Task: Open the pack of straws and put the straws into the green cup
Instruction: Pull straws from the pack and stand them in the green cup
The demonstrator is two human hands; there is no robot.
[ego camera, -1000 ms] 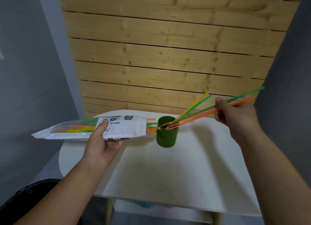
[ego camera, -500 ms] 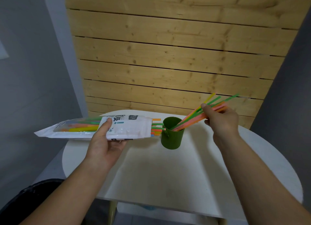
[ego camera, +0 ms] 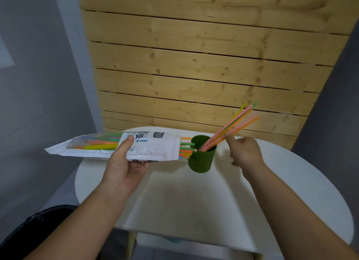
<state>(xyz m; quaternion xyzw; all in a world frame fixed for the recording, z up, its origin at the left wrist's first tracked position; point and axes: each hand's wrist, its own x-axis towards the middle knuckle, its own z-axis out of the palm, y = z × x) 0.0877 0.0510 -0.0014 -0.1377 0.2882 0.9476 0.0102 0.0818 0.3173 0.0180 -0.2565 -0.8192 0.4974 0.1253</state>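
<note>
Green round cup [ego camera: 202, 158] on a white counter [ego camera: 252, 201] holds thin coloured straws [ego camera: 233, 123].
Left hand [ego camera: 124, 166] grips the white plastic straw pack [ego camera: 153, 149] beside the cup; right hand [ego camera: 246, 150], fingers relaxed, holds nothing.

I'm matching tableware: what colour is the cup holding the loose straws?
The round cup is plain olive green, seen best in the head view.

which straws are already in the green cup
The loose bunch leaning out of the green cup beside the right hand. The other straws lie inside the pack gripped by the left hand, only their ends poking out.
</note>
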